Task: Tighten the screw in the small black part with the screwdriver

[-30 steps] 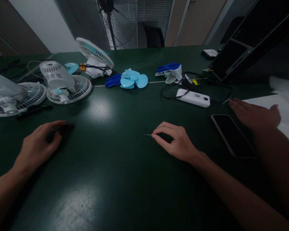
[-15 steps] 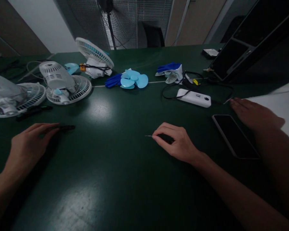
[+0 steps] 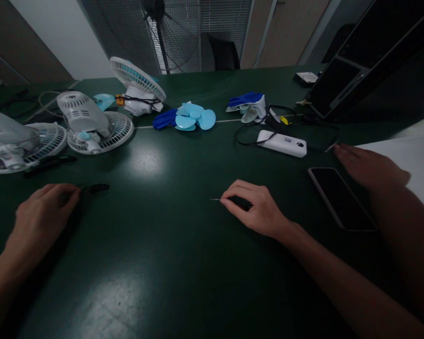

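My left hand [image 3: 42, 212] is on the left of the dark green table, thumb and fingertips pinched together. Just past its fingertips lies a small slim black object [image 3: 99, 188]; a thin dark part seems to run from it to the fingers, and I cannot tell exactly what is pinched. Near the middle, my right hand [image 3: 256, 205] holds a thin metal pin [image 3: 215, 199] between thumb and index finger, its free end pointing left. The hand is low over the table.
Fans [image 3: 88, 117] and a black strip [image 3: 49, 165] are at left. Behind are a light-blue fan blade [image 3: 195, 117], blue-and-white gloves [image 3: 249, 106] and a white power bank [image 3: 281, 143] with a cable. A phone [image 3: 341, 197] lies at right, beside another person's hand [image 3: 371, 165] and white paper [image 3: 417, 155].
My left fingertips have drawn back slightly to the left, and a gap now shows between them and the black object's thicker part. My right hand keeps its pinch on the pin.
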Motion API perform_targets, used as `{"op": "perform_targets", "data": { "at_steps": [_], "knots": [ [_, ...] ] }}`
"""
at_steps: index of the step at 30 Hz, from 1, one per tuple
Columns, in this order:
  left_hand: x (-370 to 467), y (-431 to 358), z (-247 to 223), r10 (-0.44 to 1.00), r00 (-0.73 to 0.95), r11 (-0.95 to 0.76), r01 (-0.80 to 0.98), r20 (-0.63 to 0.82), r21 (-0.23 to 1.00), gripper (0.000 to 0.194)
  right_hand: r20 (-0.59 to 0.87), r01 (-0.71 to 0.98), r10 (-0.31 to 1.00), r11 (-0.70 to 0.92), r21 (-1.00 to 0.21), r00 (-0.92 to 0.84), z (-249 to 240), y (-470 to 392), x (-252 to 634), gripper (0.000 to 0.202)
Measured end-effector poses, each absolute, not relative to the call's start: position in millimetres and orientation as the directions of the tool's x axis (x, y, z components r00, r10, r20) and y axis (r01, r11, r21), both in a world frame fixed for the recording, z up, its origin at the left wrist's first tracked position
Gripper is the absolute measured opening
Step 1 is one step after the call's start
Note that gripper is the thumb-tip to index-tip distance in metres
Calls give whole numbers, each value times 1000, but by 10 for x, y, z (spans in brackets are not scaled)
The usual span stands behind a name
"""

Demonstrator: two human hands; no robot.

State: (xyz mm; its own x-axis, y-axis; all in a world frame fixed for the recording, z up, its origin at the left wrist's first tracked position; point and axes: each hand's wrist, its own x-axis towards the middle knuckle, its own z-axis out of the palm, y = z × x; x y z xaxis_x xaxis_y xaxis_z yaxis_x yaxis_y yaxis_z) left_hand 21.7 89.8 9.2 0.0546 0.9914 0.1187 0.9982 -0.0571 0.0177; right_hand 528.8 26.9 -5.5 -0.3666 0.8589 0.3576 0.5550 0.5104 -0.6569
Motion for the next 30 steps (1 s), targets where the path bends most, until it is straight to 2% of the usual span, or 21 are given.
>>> {"op": "perform_targets", "data": {
  "at_steps": [3,6,8,10,17,22,24,26,30],
  "knots": [
    [206,950,50,987,-95,96,995,127,0,40,363,550,854,518,-655,-372,-60,274,5286,12],
    [265,939,37,949,-246,213,962,198,173,43,365,554,854,519,-651,-370,-57,272,5285,12],
    [332,909,40,932,-267,196,940,244,280,43,360,556,857,514,-653,-368,-54,266,5286,12],
    [394,883,39,930,-259,169,931,259,325,44,356,556,857,513,-654,-371,-54,261,5287,12],
    [504,864,-27,931,-151,13,924,332,382,42,349,555,857,512,-656,-378,-62,278,5283,12],
    [558,894,-64,909,114,-229,941,402,251,36,340,558,862,503,-660,-375,-50,280,5279,12],
    [570,909,-65,898,173,-269,943,405,194,33,342,555,861,505,-661,-376,-48,275,5281,12],
    [579,914,-59,894,183,-276,944,409,180,32,340,558,863,502,-660,-375,-48,270,5283,12],
    [578,886,-34,878,190,-315,921,440,231,34,338,561,862,504,-657,-378,-59,271,5283,13]
  ]
}}
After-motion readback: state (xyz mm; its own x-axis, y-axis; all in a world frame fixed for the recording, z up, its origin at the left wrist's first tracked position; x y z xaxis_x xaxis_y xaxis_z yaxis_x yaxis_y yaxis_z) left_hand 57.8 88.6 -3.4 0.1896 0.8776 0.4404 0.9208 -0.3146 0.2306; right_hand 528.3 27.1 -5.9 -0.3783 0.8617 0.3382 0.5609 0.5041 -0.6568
